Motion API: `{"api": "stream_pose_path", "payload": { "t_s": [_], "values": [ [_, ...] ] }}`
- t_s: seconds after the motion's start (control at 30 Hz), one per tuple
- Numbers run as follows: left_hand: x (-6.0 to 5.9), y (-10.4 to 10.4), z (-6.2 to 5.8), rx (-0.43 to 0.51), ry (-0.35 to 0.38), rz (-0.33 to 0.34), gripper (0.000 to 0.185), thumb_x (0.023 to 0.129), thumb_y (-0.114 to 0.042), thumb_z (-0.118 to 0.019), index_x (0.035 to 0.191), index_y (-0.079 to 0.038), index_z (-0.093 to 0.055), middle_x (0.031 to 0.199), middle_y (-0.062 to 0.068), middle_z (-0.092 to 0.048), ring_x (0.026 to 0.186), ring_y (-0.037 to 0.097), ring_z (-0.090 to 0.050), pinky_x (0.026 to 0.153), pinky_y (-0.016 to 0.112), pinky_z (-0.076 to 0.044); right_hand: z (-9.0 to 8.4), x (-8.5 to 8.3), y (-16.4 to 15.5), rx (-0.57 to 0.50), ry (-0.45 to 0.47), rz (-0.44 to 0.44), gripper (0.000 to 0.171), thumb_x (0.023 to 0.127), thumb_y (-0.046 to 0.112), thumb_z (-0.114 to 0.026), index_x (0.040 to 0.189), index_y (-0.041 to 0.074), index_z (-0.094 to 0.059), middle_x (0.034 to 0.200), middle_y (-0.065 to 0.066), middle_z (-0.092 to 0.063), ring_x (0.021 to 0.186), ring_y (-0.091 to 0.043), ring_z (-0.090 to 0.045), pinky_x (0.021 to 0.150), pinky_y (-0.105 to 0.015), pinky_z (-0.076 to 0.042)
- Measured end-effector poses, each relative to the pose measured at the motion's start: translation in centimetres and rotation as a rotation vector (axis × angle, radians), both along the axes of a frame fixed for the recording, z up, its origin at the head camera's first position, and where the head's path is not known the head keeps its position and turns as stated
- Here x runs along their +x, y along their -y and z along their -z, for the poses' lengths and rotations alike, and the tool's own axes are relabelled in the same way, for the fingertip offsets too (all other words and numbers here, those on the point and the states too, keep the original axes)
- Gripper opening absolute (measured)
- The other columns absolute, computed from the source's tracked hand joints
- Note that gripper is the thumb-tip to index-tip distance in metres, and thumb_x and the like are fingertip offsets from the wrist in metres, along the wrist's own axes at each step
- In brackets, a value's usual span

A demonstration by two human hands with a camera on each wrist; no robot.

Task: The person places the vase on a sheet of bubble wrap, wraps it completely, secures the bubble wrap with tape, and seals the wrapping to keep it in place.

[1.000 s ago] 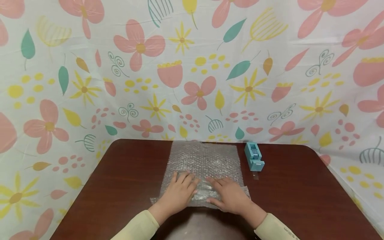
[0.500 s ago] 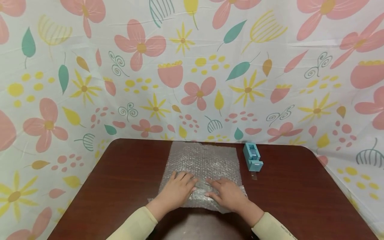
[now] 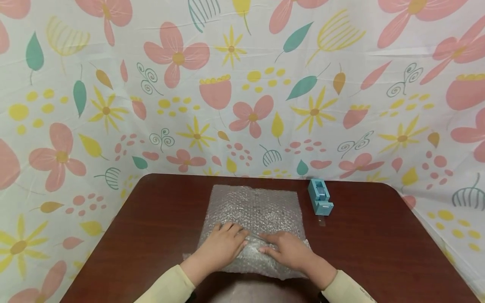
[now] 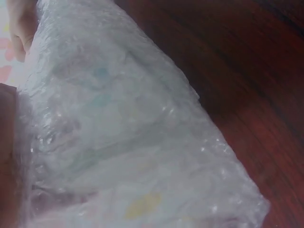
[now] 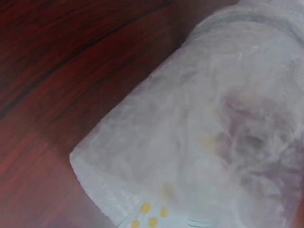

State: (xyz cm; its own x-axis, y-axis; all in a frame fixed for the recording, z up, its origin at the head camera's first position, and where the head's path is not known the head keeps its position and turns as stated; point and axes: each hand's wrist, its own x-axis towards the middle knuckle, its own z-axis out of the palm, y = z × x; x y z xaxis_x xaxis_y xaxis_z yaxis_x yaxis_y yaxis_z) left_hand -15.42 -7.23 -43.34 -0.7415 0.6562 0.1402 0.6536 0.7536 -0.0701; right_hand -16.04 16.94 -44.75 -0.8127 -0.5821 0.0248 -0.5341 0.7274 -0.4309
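A sheet of clear bubble wrap [image 3: 254,206] lies on the dark wooden table, its near part bunched into a raised, shiny fold. My left hand [image 3: 225,244] grips this fold from the left, fingers over its far side. From the right my right hand [image 3: 289,250] holds it too, index finger and thumb reaching toward the middle. Whatever the fold may contain is hidden. Crinkled bubble wrap [image 4: 123,118] fills most of the left wrist view, with fingers of the right hand [image 4: 23,28] at the upper left. In the right wrist view, the wrap [image 5: 166,118] spans the right side.
A light blue tape dispenser [image 3: 320,198] stands right of the wrap, with a short piece of clear tape [image 3: 322,221] hanging at its front. A floral curtain [image 3: 250,113] hangs behind the table [image 3: 159,219]. A pale translucent surface [image 3: 257,292] shows below the near edge.
The far edge of the bubble wrap has slid toward me, away from the table's back edge. Both hands have come slightly nearer, and the bunched front part reaches lower. The dispenser stays put.
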Motion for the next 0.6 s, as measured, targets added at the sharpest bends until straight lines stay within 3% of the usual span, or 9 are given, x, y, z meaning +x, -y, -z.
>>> {"api": "stream_pose_path", "payload": {
  "t_s": [0.13, 0.2, 0.27, 0.37, 0.4, 0.47, 0.6],
  "values": [
    [-0.3, -0.3, 0.0, 0.011, 0.009, -0.03, 0.037, 0.109, -0.036, -0.045, 0.138, -0.024, -0.064, 0.135, -0.002, -0.067, 0.127, 0.019, -0.062, 0.106, 0.055, -0.053, -0.4, -0.2, -0.1, -0.022, 0.066, 0.012, 0.058, 0.103, 0.05, -0.052, 0.138, 0.005, -0.065, 0.124, -0.013, -0.075, 0.109, -0.028, -0.074, 0.094, -0.048, -0.059],
    [-0.4, -0.5, -0.1, 0.011, -0.007, -0.052, 0.036, 0.109, -0.036, -0.045, 0.137, -0.024, -0.065, 0.135, -0.001, -0.068, 0.128, 0.019, -0.062, 0.108, 0.059, -0.05, -0.4, -0.5, -0.1, -0.026, 0.086, 0.011, 0.058, 0.103, 0.05, -0.052, 0.138, 0.006, -0.064, 0.105, -0.012, -0.079, 0.091, -0.023, -0.076, 0.089, -0.047, -0.06],
    [-0.3, -0.8, -0.1, 0.004, -0.034, -0.064, 0.037, 0.108, -0.035, -0.046, 0.136, -0.023, -0.066, 0.138, -0.001, -0.067, 0.131, 0.019, -0.061, 0.111, 0.061, -0.047, -0.4, -0.7, -0.1, -0.034, 0.098, 0.012, 0.057, 0.103, 0.05, -0.053, 0.138, 0.006, -0.065, 0.099, -0.011, -0.079, 0.086, -0.021, -0.075, 0.088, -0.046, -0.06],
    [0.1, -1.1, 0.1, -0.027, -0.114, -0.062, 0.038, 0.107, -0.038, -0.047, 0.139, -0.024, -0.064, 0.144, -0.001, -0.063, 0.136, 0.018, -0.058, 0.112, 0.061, -0.046, -0.3, -1.0, 0.0, -0.037, 0.116, 0.021, 0.058, 0.103, 0.051, -0.052, 0.137, 0.007, -0.066, 0.104, -0.013, -0.079, 0.092, -0.023, -0.076, 0.091, -0.048, -0.06],
    [0.3, -1.2, 0.2, -0.044, -0.148, -0.051, 0.039, 0.107, -0.04, -0.047, 0.14, -0.025, -0.062, 0.146, -0.002, -0.062, 0.138, 0.018, -0.057, 0.112, 0.06, -0.046, -0.3, -1.2, 0.0, -0.042, 0.118, 0.021, 0.058, 0.103, 0.051, -0.052, 0.136, 0.006, -0.066, 0.113, -0.014, -0.078, 0.1, -0.025, -0.076, 0.093, -0.049, -0.059],
    [0.8, -1.1, 0.4, -0.069, -0.221, -0.013, 0.044, 0.106, -0.046, -0.049, 0.143, -0.026, -0.059, 0.149, -0.003, -0.059, 0.14, 0.016, -0.055, 0.112, 0.059, -0.046, -0.4, -1.4, 0.0, -0.05, 0.138, 0.023, 0.058, 0.103, 0.052, -0.052, 0.136, 0.006, -0.066, 0.127, -0.015, -0.074, 0.112, -0.03, -0.073, 0.097, -0.051, -0.057],
    [1.4, -0.6, 1.2, -0.111, -0.323, 0.075, 0.057, 0.101, -0.063, -0.047, 0.149, -0.032, -0.052, 0.153, -0.007, -0.055, 0.142, 0.013, -0.053, 0.112, 0.059, -0.046, -0.5, -1.6, -0.2, -0.066, 0.19, 0.025, 0.058, 0.104, 0.05, -0.052, 0.135, 0.002, -0.066, 0.129, -0.017, -0.072, 0.116, -0.034, -0.071, 0.099, -0.055, -0.055]
  ]
}}
